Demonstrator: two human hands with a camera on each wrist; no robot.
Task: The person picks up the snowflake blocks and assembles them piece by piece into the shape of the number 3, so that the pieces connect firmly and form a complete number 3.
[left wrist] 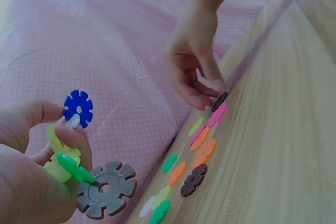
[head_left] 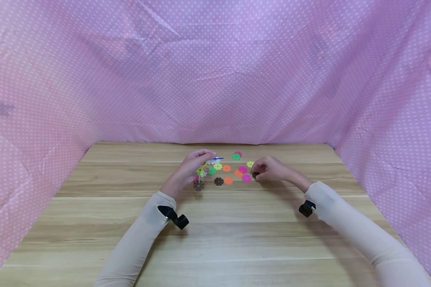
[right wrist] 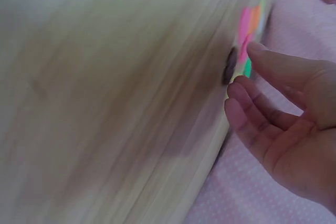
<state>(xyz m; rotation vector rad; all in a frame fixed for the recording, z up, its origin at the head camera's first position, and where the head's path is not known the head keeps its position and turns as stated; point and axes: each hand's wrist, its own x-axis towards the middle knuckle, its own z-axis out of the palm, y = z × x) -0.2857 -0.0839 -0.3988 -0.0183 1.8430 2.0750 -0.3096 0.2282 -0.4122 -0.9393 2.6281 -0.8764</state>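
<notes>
My left hand [head_left: 192, 165] grips a cluster of joined notched plastic discs. In the left wrist view its blue disc [left wrist: 78, 108] sits by the fingertips, with a bit of white beneath. Yellow discs [left wrist: 59, 169], a green disc [left wrist: 73, 168] and a grey-brown disc [left wrist: 109, 191] hang lower; the palm hides part of the cluster. My right hand [head_left: 271, 169] reaches down to a dark brown disc [right wrist: 229, 66] lying on the table. The right wrist view has its thumb and curved fingers apart, close to that disc; contact is hard to make out.
Loose discs lie between the hands: a dark brown disc [head_left: 219, 181], orange discs [head_left: 228, 180], pink discs [head_left: 246, 178], green discs [head_left: 236, 156] and yellow discs [head_left: 218, 166]. They rest on a wooden table [head_left: 215, 239]. Pink dotted cloth [head_left: 215, 79] surrounds its back and sides.
</notes>
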